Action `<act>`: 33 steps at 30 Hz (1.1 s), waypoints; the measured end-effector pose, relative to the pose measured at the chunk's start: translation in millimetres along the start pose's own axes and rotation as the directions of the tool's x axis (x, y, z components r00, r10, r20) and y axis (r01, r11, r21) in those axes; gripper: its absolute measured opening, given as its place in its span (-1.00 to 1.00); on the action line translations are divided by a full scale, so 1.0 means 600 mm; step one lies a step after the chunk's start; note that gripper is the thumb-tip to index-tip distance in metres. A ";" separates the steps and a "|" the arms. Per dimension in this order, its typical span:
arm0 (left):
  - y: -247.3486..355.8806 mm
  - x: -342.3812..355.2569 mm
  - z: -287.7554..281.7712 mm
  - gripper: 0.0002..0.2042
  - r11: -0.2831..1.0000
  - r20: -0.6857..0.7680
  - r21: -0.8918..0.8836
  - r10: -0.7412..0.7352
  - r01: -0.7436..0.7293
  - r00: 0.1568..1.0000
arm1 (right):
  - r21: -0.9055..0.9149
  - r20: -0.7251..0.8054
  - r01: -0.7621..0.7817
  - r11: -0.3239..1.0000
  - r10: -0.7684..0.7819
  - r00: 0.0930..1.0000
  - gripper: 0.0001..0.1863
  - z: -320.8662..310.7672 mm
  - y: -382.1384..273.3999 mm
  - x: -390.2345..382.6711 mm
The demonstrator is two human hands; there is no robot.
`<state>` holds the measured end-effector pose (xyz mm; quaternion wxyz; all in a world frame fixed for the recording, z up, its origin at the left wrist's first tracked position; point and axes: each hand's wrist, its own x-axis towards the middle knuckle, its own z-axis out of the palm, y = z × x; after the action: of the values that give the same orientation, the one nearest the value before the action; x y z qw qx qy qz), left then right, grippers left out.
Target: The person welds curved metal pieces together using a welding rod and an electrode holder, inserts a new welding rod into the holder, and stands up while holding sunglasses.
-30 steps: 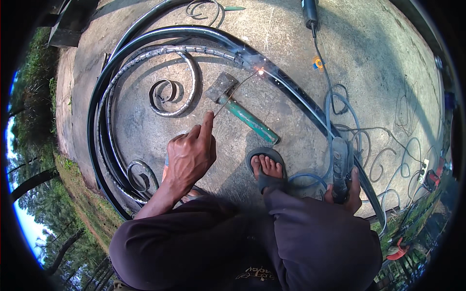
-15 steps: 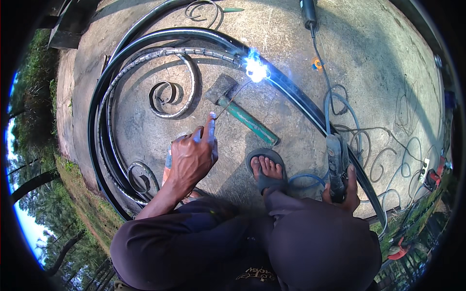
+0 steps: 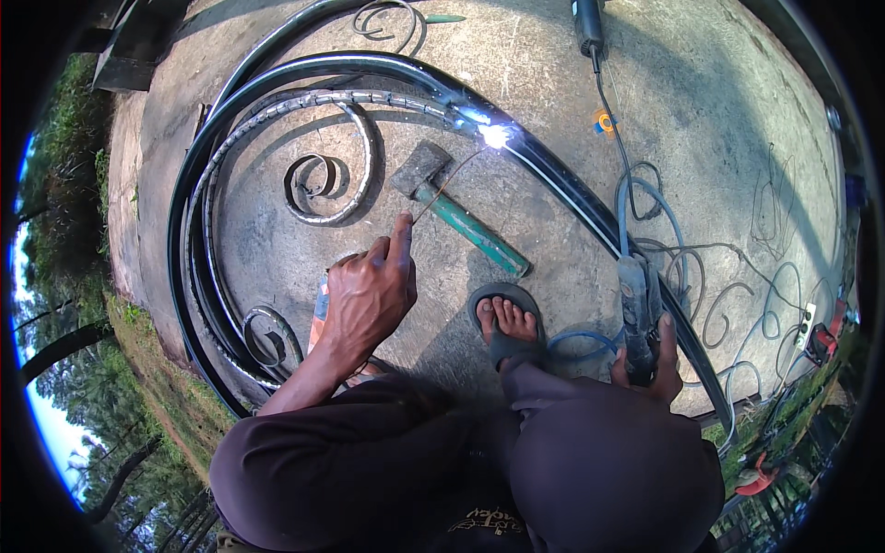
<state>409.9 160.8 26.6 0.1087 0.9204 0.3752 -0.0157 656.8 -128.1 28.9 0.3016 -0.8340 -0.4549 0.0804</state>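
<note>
My left hand [image 3: 369, 300] is closed round a thin brown rod [image 3: 442, 189], index finger along it; the rod's far end reaches a bright arc [image 3: 494, 135] on curved dark metal bars [image 3: 572, 180]. My right hand [image 3: 650, 364] grips a dark, worn welding holder [image 3: 638, 304], from which a pale electrode runs up to the arc. Below the arc lies a sledgehammer [image 3: 470, 226] with a green handle. Scrolled metal strips [image 3: 364, 161] lie inside the large curves, left of the hammer.
The concrete slab [image 3: 747, 129] holds a black cylindrical power tool [image 3: 587, 28], an orange-and-blue round item [image 3: 604, 122], loose cables [image 3: 765, 318] and a white socket strip [image 3: 802, 327]. My sandalled foot [image 3: 502, 323] is below the hammer. Grass and trees border the left side.
The small spark seen a second ago has become a bright blue-white arc. My right hand and holder have moved slightly left; my left hand stays nearly in place.
</note>
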 end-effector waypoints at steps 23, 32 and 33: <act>0.007 0.007 -0.009 -0.50 1.000 0.035 0.021 -0.003 0.002 0.999 | -0.046 -0.030 0.043 0.998 -0.045 0.999 -0.22 0.005 -0.007 0.007; 0.002 0.005 -0.005 -0.52 0.999 -0.038 -0.006 0.032 -0.032 0.999 | -0.007 -0.041 -0.047 0.999 0.047 0.998 -0.23 0.010 0.005 -0.008; 0.003 0.005 -0.005 -0.52 0.999 -0.037 -0.007 0.031 -0.031 0.999 | -0.002 -0.031 -0.056 0.998 0.056 0.998 -0.23 0.010 0.004 -0.007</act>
<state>413.0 162.3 29.5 0.1053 0.9259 0.3629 0.0044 653.5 -129.7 22.1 0.3048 -0.8481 -0.4269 0.0751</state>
